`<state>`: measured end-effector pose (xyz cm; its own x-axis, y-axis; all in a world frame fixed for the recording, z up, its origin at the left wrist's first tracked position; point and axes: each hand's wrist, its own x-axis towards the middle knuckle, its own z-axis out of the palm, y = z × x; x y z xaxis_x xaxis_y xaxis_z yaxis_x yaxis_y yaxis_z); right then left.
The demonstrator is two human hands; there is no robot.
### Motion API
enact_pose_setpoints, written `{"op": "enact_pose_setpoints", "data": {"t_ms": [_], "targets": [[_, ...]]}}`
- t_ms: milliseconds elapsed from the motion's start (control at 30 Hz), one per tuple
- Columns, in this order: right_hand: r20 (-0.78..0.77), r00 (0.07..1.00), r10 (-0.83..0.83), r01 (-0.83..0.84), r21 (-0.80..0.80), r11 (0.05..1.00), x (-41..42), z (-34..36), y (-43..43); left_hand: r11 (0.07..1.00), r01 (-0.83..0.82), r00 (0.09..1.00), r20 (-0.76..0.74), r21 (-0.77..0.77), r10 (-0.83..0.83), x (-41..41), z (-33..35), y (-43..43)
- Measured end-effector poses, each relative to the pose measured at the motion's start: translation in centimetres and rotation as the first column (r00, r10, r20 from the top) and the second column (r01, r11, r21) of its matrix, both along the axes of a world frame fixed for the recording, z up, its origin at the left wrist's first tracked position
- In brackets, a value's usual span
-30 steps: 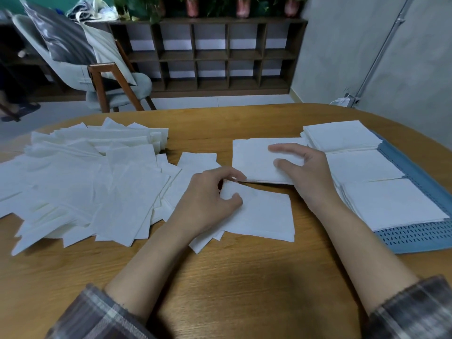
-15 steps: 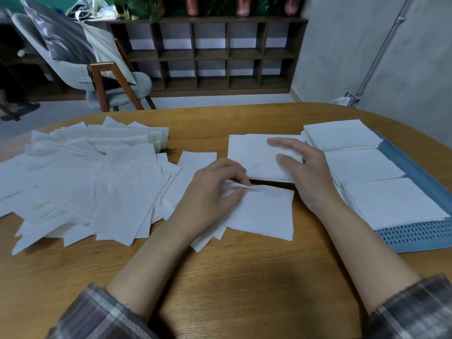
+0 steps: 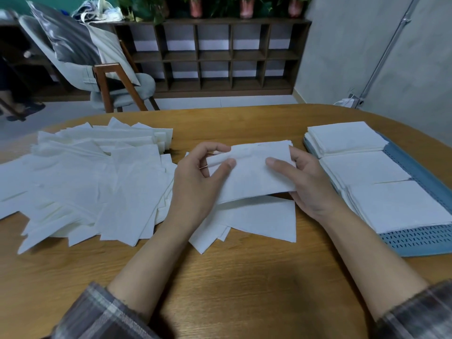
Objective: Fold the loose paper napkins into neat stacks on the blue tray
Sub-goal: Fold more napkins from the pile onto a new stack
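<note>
Left hand (image 3: pixel 195 182): thumb pressed on top of a white folded napkin (image 3: pixel 254 172), fingers curled over its far left edge, a pinch grip. Thin ring (image 3: pixel 203 167) on one finger. Right hand (image 3: pixel 310 184): thumb flat on the top face, fingers wrapped behind the right end, also gripping. Folded napkin is held up off the table at the centre of view, long side running 9 to 3 o'clock. Layered edges show at its far right corner.

Under it, toward 6 o'clock, a flat napkin (image 3: pixel 264 216) lies on the wooden table (image 3: pixel 232 289), with a few more corners poking out below the left wrist. At 9 o'clock is a wide loose pile (image 3: pixel 85 182) of white napkins, fanned and overlapping. At 3 o'clock, just beside the right hand, sits the blue tray (image 3: pixel 420 238), perforated along its near rim. It carries three square stacks in a row: far stack (image 3: pixel 342 138), middle stack (image 3: pixel 362 167), near stack (image 3: pixel 401 204).

Table is light oak grain with a rounded far edge. Plaid sleeves (image 3: pixel 97 314) enter at 7 and 5 o'clock.

Room: at 12 o'clock a dark wooden cubby shelf (image 3: pixel 220 55) with potted plants (image 3: pixel 244 6) along the top. At 10 o'clock a grey chair (image 3: pixel 117 77) on wooden legs, with a dark cushion (image 3: pixel 66 37) propped in it. At 2 o'clock a plain grey wall (image 3: pixel 342 57), with a pipe (image 3: pixel 389 47) running down it to a socket (image 3: pixel 352 100) near the floor.
</note>
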<state>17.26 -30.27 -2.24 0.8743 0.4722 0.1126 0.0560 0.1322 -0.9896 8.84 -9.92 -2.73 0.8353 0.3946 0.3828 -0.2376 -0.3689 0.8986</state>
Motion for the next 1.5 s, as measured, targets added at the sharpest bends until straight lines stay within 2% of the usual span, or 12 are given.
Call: {"op": "enact_pose_setpoints", "data": {"t_ms": [400,567,633,733,800,900,1033,1133,1267,1400,1500], "targets": [[0.107,0.993,0.043,-0.037,-0.058,0.998,-0.1,-0.2,0.3,0.998,0.023,1.000,0.002,-0.063,-0.023,-0.1,0.1,-0.6],[0.127,0.991,0.043,-0.044,0.008,0.999,-0.1,0.0,0.4,0.994,-0.057,0.998,-0.019,-0.092,0.055,-0.2,0.3,-0.5],[0.086,0.995,0.054,-0.061,0.079,0.995,-0.1,0.2,0.2,0.989,-0.073,0.996,-0.067,-0.125,0.065,-0.1,0.4,-0.4],[0.025,0.998,0.063,-0.065,0.124,0.990,-0.1,0.4,-0.1,0.954,0.010,0.984,-0.169,-0.301,-0.064,-0.2,0.9,-0.8],[0.071,0.997,0.028,-0.032,0.056,0.998,-0.1,0.2,0.1,0.917,0.091,0.968,-0.180,-0.388,-0.173,-0.4,1.1,-1.1],[0.185,0.983,0.016,0.002,-0.098,0.995,0.0,-0.2,0.3,0.944,0.135,0.971,-0.148,-0.302,-0.186,-0.5,0.8,-1.2],[0.143,0.982,0.125,-0.101,-0.169,0.981,-0.2,-0.2,0.2,0.980,0.162,0.970,-0.162,-0.113,-0.179,-0.5,0.1,-0.7],[0.085,0.984,0.155,-0.141,-0.154,0.978,-0.3,-0.1,0.1,0.984,0.175,0.972,-0.153,-0.023,-0.177,-0.5,0.3,-1.0],[0.012,0.993,0.118,-0.116,-0.094,0.989,0.0,-0.2,-0.1,0.988,0.123,0.982,-0.133,-0.089,-0.135,-0.3,0.0,-0.5],[0.089,0.991,0.100,-0.087,-0.137,0.987,0.3,-0.3,-0.2,0.991,0.112,0.988,-0.098,-0.076,-0.119,-0.2,0.0,-0.5],[0.132,0.989,-0.064,0.080,-0.126,0.989,0.5,-0.3,-0.3,0.992,0.097,0.989,-0.105,-0.085,-0.105,-0.2,-0.1,-0.8]]}}
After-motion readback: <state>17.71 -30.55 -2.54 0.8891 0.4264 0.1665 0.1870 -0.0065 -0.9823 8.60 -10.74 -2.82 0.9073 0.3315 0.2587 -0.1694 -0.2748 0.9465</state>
